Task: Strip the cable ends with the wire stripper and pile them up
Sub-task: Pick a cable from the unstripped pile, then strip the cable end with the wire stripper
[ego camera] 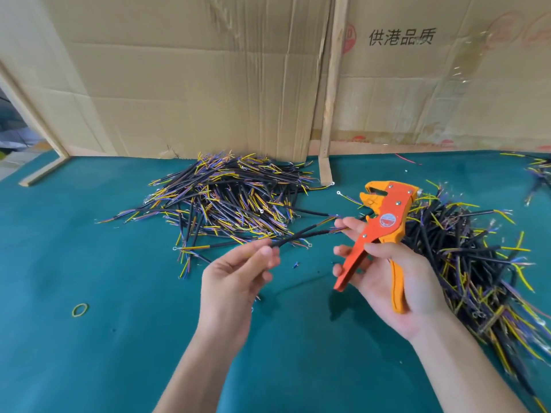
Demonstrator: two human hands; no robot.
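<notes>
The left hand [235,275] pinches one black cable [301,236] at its near end while the right hand [390,281] grips the single orange stripper [378,231], its index finger seemingly steadying the cable's far tip; the move now, I judge, is to feed that tip squarely into the stripper's raised mouth, keep the cable straight, and squeeze once. On the green table [89,263] lies one yellow band [80,310], and beyond are two main piles, one at centre [232,195] and one at right [465,257], with perhaps a third at the far right edge, too cropped to tell.

Green table [89,263] bears two cable piles [232,198] and a rubber band [80,310].
</notes>
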